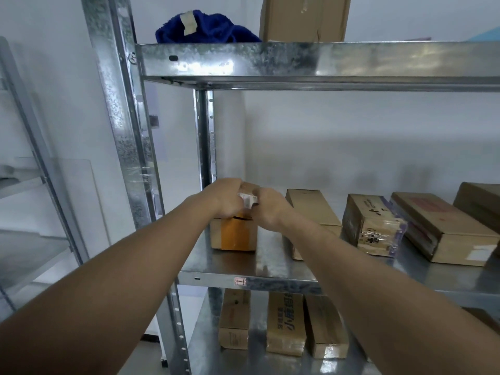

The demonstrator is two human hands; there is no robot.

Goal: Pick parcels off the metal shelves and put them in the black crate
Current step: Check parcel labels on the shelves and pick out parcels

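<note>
1. Step: picking the small parcel [234, 234] at the left end of the middle shelf [270, 280]; black crate not in view.
2. Left hand [226, 197] and right hand [266, 208], arms outstretched, grip clamped on the parcel's top, fingers curled.
3. Next, likely: lift it clear and carry it to the crate, avoiding the neighbouring box [311, 209].

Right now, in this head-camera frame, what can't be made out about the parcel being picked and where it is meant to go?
- Black crate: nowhere in the head view.
- Leftmost parcel: its top and white label are covered by the left hand and right hand; label text unreadable.
- Grip: fingers are curled over the top, but whether it is lifted is unclear.
- Blue cloth and tall box: bottoms hidden by the upper shelf rim; box top cut off.
</note>
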